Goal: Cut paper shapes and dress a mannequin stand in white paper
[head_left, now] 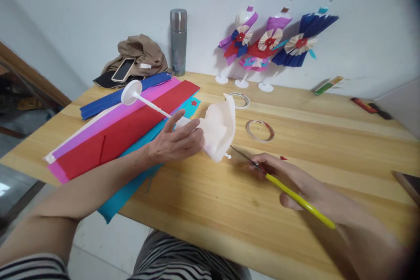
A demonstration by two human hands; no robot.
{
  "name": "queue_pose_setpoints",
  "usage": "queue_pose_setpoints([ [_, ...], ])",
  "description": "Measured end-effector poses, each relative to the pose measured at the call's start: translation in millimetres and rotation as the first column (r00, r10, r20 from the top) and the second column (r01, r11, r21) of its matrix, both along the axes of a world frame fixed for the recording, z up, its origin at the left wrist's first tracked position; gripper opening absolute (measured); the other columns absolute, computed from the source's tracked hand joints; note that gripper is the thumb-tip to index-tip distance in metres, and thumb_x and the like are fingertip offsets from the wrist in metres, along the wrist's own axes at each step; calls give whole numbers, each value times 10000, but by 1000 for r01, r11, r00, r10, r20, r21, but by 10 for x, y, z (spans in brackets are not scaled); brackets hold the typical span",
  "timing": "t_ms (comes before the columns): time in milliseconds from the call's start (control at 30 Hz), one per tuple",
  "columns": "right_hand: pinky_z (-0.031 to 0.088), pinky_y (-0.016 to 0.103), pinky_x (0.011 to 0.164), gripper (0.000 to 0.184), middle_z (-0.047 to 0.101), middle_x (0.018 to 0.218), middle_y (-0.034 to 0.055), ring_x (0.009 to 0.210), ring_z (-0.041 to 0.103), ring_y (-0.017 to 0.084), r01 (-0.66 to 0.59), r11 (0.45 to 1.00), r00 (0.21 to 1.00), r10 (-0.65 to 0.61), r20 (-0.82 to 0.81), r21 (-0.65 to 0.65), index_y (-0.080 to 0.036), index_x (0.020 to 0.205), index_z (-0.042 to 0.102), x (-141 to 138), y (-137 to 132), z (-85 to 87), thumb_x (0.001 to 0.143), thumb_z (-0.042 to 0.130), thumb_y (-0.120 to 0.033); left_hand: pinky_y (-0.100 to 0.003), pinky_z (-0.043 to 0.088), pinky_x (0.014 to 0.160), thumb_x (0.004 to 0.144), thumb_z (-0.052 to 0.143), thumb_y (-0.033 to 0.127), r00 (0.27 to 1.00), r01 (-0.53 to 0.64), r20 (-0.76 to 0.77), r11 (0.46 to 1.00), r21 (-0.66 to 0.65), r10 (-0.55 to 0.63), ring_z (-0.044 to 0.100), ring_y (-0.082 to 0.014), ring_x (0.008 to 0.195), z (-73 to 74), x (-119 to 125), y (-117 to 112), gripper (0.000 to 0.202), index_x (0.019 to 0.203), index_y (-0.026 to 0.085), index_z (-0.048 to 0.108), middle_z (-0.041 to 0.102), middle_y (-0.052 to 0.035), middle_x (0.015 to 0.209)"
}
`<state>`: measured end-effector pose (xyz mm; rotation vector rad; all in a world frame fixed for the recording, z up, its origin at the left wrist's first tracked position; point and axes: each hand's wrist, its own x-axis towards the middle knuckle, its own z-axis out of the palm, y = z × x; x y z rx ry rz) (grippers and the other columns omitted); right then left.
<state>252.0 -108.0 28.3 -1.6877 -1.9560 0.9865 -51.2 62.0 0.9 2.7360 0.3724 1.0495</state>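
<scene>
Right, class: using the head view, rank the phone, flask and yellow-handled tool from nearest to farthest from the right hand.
1. Yellow-handled tool: held in the right hand.
2. Flask: left, standing at the back.
3. Phone: farther left.

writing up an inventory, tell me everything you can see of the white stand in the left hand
The white stand looks like plastic: a disc base, a slim stem and a small knob-like tip. It slants across the view, base toward the upper left. The left hand holds it by the cream sheeting that covers much of its upper part.
</scene>
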Motion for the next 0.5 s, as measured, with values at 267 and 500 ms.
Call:
queue_pose_setpoints([
  [267, 558, 470, 891, 538, 666, 1158, 110, 1021, 633, 349, -3, 996, 1000, 3, 4, -90, -271, 1176, 600, -149, -8, -126, 708, 715, -510, -602, 372, 1240, 938, 591, 117, 993, 82, -94, 994, 65, -76, 724, -202, 1109, 20, 26, -134, 187, 868, 270, 672, 719, 49, 902],
  [500, 536, 486, 926, 548, 670, 1196, 107, 1081, 632, 368, 23, 991, 1000, -23, 0, -135, -279, 1180, 585, -207, -19, -53, 673, 730, -431, -577, 406, 1209, 955, 567, 163, 982, 104, -174, 980, 169, -74, 704, -206, 1110, -14, 34, -134, 160, 873, 259, 665, 704, 22, 913],
])
